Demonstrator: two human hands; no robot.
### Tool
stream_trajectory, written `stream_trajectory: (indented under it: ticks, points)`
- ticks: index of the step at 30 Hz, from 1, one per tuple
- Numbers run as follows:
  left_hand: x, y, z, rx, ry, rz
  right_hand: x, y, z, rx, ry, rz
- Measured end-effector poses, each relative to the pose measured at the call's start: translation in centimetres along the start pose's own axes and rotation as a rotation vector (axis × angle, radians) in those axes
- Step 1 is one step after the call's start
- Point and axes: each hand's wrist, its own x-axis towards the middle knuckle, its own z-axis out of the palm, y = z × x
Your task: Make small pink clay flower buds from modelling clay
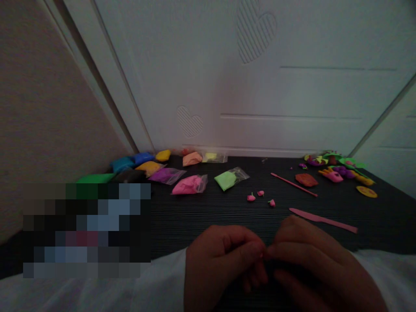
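My left hand and right hand pinch narrowly, contents unclear; drifting toward twelve o'clock could squash the pink buds.

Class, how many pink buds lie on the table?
3: the left bud, the middle bud and the right bud, nearest the knife. More may be hidden.

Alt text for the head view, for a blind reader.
Left hand and right hand have fingertips close together over a dark table; whether they hold anything is unclear. Beyond lie three pink buds, a pink knife and colourful bags.
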Motion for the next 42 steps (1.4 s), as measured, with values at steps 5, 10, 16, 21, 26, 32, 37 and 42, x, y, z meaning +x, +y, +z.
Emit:
stream_trajectory:
  ticks: [5,10,16,21,26,32,37,42]
  points:
    - [0.1,-0.2,-0.2,-0.094,-0.013,-0.043,0.1,0.1,0.1,-0.017,0.008,0.003]
    - [0.0,-0.1,-0.2,-0.074,0.041,-0.038,0.1,0.2,0.1,-0.028,0.003,-0.003]
    - [-0.1,0.4,0.0,0.032,0.084,0.003,-0.3,0.2,0.1,-0.004,0.005,0.025]
    - [0.3,-0.3,-0.2,-0.143,0.016,0.055,-0.5,0.4,0.5,0.018,-0.013,0.111]
    - [0.3,-0.6,-0.1,-0.168,0.039,0.092,-0.4,0.4,0.6,0.017,-0.052,0.157]
    - [0.3,-0.6,-0.2,-0.150,0.008,0.083,0.2,0.4,0.9,-0.091,-0.069,0.112]
    - [0.3,-0.7,-0.4,-0.137,0.026,0.115,0.6,0.7,0.8,-0.110,-0.056,0.049]
    - [0.2,-0.7,-0.6,-0.211,0.024,0.111,0.4,1.0,0.6,0.001,-0.071,0.066]
